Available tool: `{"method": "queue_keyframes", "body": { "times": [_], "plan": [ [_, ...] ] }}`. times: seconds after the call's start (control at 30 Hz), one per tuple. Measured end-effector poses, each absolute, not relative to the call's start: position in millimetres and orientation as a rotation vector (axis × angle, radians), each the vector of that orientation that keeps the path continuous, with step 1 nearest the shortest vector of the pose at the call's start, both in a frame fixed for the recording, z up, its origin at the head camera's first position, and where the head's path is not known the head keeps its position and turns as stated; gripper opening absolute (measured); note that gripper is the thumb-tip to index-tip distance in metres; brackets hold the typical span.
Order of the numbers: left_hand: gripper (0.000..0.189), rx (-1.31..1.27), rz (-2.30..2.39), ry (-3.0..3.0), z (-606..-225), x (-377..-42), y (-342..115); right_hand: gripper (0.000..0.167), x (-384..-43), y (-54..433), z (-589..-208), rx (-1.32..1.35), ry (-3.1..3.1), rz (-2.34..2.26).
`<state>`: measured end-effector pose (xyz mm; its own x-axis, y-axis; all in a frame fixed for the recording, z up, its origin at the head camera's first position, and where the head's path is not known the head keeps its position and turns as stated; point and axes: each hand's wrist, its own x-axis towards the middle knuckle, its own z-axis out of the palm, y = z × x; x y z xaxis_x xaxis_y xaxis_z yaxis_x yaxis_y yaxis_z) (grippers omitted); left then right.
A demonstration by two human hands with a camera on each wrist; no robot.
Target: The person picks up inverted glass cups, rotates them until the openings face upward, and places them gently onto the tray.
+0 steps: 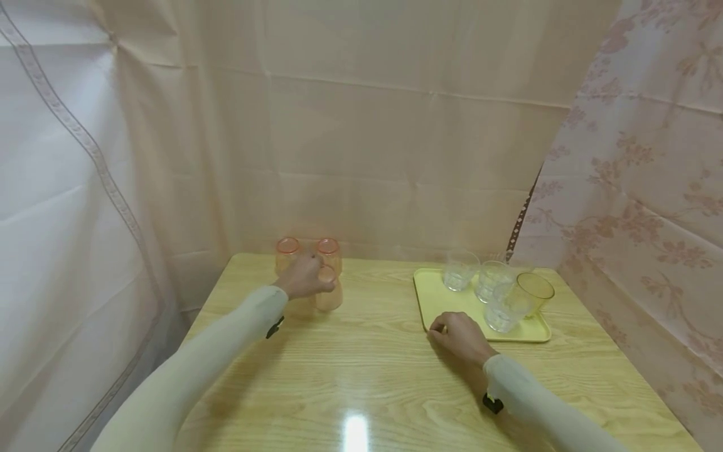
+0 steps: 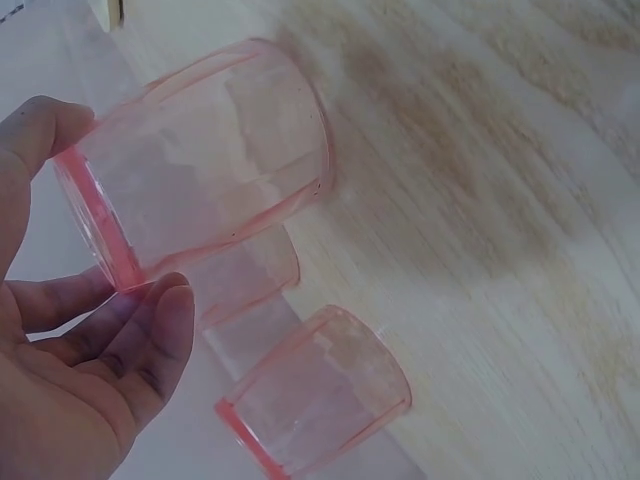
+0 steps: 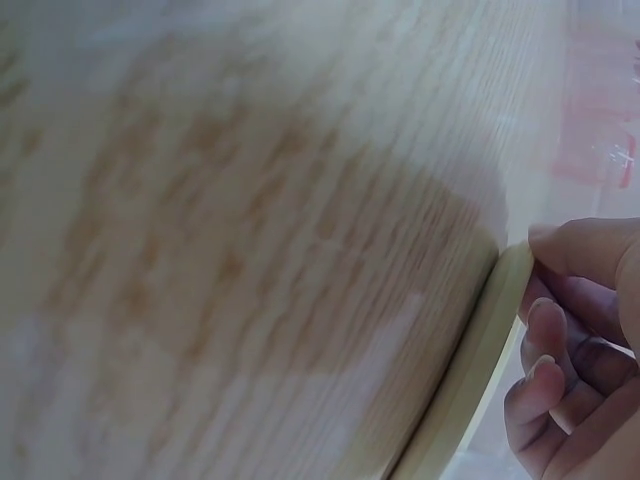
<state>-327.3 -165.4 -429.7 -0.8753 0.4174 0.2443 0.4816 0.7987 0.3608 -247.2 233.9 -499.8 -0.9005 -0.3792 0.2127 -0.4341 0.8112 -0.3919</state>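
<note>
My left hand [image 1: 305,276] grips a pink-tinted clear tumbler [image 2: 215,160] by its thick base, thumb on one side and fingertips on the other. The tumbler is upside down, its wide mouth toward the table. Two more pink tumblers [image 1: 329,246] stand inverted just behind that hand, and one [image 2: 320,395] shows below it in the left wrist view. My right hand [image 1: 460,336] pinches the front left corner of a yellow tray [image 1: 435,304], with its other fingers curled. Several clear glasses [image 1: 459,271] and a yellow-tinted glass [image 1: 535,292] stand mouth up on the tray.
The pale wood-grain table [image 1: 361,358] reaches back to a beige curtain [image 1: 395,157]. A white cloth [image 1: 68,188] hangs at the left and a flower-patterned cloth [image 1: 649,207] at the right. Bright glare lies on the table's near part.
</note>
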Motion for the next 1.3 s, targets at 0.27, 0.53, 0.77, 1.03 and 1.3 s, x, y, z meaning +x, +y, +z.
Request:
{"method": "queue_keyframes", "body": {
  "times": [0.27,0.53,0.77,1.03,1.3],
  "plan": [
    [0.036,-0.669,-0.626,-2.915,-427,-314,-158,0.005,-247,235,-501,0.649,-2.857,0.663],
    [0.037,-0.688,-0.688,-2.821,-426,-310,-153,0.004,-247,236,-501,0.679,-2.846,0.642],
    [0.031,-0.772,-0.838,-2.748,-421,-304,-145,0.004,-246,235,-501,0.678,-2.842,0.647],
    [0.045,-0.811,-0.944,-2.734,-422,-297,-129,0.007,-245,235,-500,0.656,-2.847,0.649],
    [0.035,-0.830,-1.001,-2.774,-426,-288,-114,0.007,-244,234,-501,0.653,-2.836,0.646]
  ]
}}
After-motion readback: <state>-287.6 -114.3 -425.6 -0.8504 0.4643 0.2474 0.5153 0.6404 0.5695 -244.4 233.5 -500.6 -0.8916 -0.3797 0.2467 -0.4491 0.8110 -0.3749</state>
